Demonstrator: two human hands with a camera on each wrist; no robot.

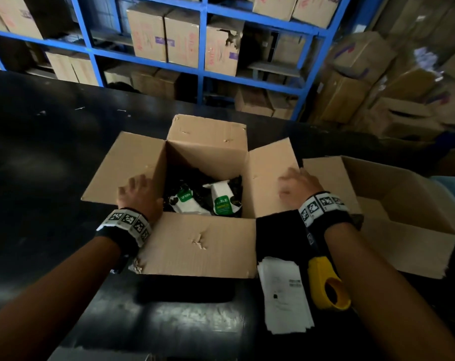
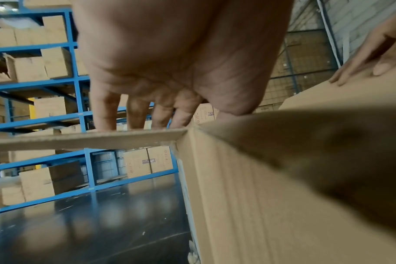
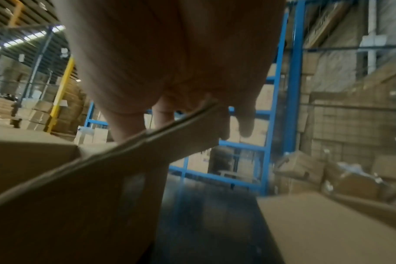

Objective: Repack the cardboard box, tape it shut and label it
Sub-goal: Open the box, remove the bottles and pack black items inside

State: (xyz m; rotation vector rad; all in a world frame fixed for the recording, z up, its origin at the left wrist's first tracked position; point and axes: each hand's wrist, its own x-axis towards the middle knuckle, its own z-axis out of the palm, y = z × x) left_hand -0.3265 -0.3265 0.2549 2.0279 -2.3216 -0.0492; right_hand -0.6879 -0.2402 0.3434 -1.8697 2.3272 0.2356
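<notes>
Cardboard box (image 1: 200,243) open, green-white packets (image 1: 221,199) inside, left grip (image 1: 139,195), right grip (image 1: 296,187) flat-fingered on its flaps (image 1: 117,168)

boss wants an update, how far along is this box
Done: packets lie in the cardboard box. In hand: left hand and right hand rest on its open side flaps. Left: closing, taping, labelling; the yellow tool and paper sheets lie untouched beside it.

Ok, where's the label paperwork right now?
In the head view the white printed sheets lie on the black table, right of the open cardboard box, beside the yellow tool by the right forearm.
</notes>
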